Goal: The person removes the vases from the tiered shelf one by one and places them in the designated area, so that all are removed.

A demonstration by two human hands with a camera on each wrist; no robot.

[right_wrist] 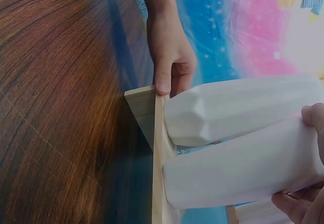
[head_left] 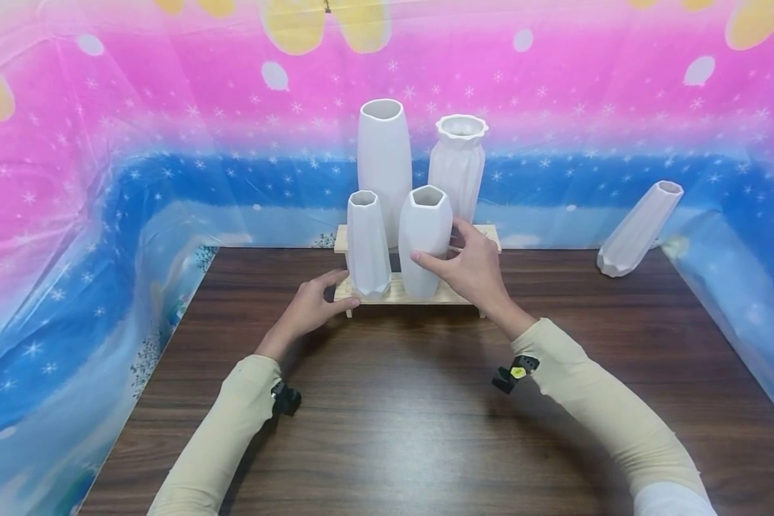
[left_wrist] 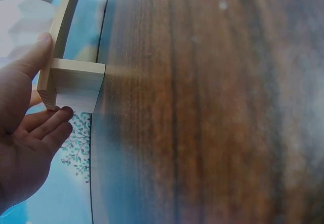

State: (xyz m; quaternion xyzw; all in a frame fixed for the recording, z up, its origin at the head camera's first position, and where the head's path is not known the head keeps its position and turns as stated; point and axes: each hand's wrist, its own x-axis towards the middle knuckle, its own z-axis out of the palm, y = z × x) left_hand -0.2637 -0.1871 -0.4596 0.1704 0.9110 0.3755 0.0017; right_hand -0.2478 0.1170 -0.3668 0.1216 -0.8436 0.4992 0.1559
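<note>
My right hand [head_left: 474, 269] holds a white ceramic vase [head_left: 423, 233] with an angular mouth, thumb on the near side and fingers around the right. The vase's base meets the lower tier of a two-tier light wooden stand [head_left: 453, 295]. At the stand's left end, my left hand [head_left: 311, 304] grips the lower board; the left wrist view shows the thumb over the board [left_wrist: 59, 31] and fingertips by its edge. Between the hands, a slim faceted vase [head_left: 368, 247] stands on that same tier. In the right wrist view, both front vases appear sideways, the held vase [right_wrist: 233, 171] nearer.
Behind them on the upper tier are a tall smooth vase [head_left: 385, 158] and a ribbed vase [head_left: 459, 172] with a scalloped rim. Another faceted vase [head_left: 638, 231] is at the back right of the dark wooden table [head_left: 393, 416]. A patterned cloth [head_left: 555, 86] surrounds the table.
</note>
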